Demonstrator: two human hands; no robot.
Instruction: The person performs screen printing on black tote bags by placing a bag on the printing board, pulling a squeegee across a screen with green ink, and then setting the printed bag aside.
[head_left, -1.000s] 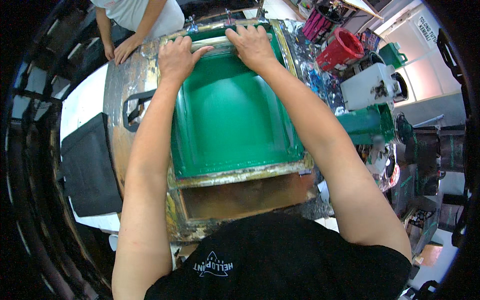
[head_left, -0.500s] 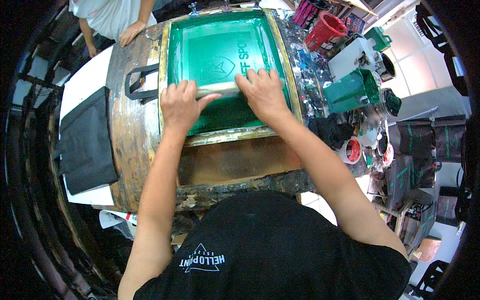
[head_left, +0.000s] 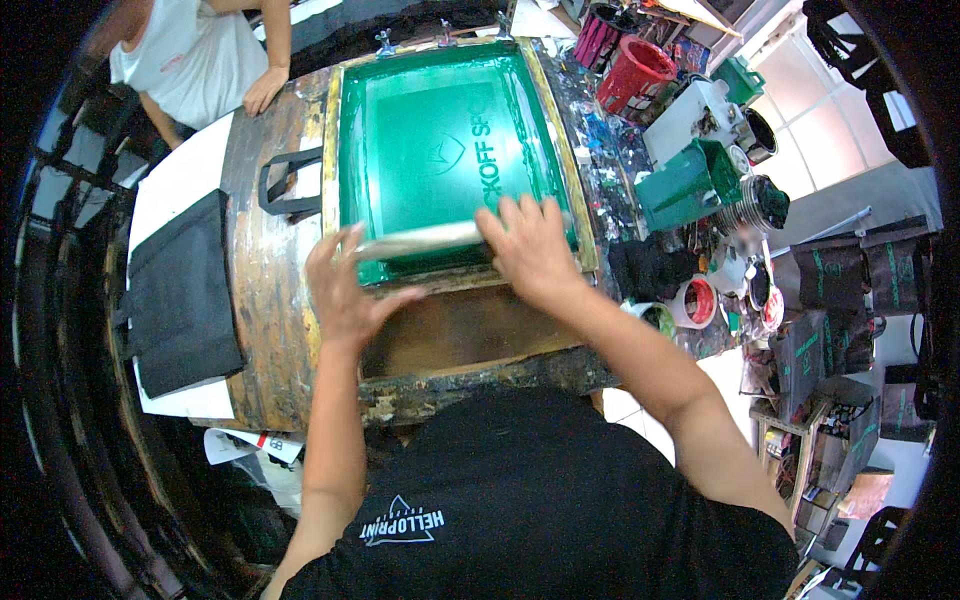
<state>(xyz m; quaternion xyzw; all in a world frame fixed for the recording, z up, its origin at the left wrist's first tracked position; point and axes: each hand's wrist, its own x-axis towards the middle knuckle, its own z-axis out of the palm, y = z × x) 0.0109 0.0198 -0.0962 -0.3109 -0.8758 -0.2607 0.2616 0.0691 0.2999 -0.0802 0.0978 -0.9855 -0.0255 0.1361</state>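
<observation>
A screen-printing frame (head_left: 331, 128) lies on the table, its mesh (head_left: 420, 110) coated with green ink and showing a shield mark and lettering. Across the near part of the mesh is a squeegee (head_left: 425, 238) with a pale handle. My right hand (head_left: 535, 250) grips its right part, fingers wrapped over the top. Beside its left end, my left hand (head_left: 345, 290) has its fingers and thumb spread, somewhat blurred, at the frame's near left corner. Black bag handles (head_left: 280, 185) stick out from under the frame's left side.
A folded black bag (head_left: 185, 290) lies on a white sheet at left. Another person's hand (head_left: 265, 90) rests on the table's far left edge. Right of the frame stand a red bucket (head_left: 637, 75), a green container (head_left: 690, 185) and ink tubs (head_left: 695, 302). Metal clamps (head_left: 445, 35) line the far edge.
The squeegee and both hands have moved toward me down the screen. My left hand has loosened from the handle, its fingers now spread. The view has shifted slightly.
</observation>
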